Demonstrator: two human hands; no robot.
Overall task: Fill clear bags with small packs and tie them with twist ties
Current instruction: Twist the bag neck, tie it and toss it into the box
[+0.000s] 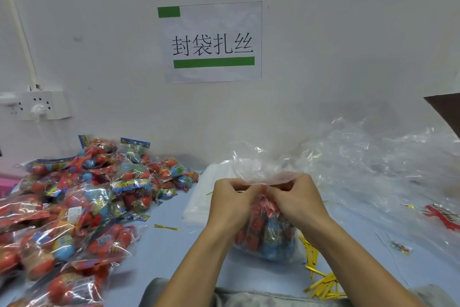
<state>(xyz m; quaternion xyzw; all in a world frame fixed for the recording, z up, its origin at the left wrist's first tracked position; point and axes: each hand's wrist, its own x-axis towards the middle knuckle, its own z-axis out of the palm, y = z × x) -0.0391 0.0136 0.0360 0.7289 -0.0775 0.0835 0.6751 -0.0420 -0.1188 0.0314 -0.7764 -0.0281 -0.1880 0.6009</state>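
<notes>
A clear bag [267, 242] stuffed with red and blue small packs stands on the blue table in front of me. My left hand [231, 201] and my right hand [296, 198] both pinch its gathered neck, fingertips meeting in the middle. The loose top of the bag fans out above my knuckles. Whether a twist tie sits between my fingers is hidden. A heap of small packs [74, 207] covers the left of the table. Gold twist ties [322, 286] lie in a bunch at the lower right, and one single tie [166, 227] lies left of the bag.
A flat stack of empty clear bags [199, 197] lies behind my left hand. Crumpled clear plastic [388, 162] piles up at the right against the wall. A power strip [34, 105] hangs on the wall at left. A paper sign [212, 41] is taped above.
</notes>
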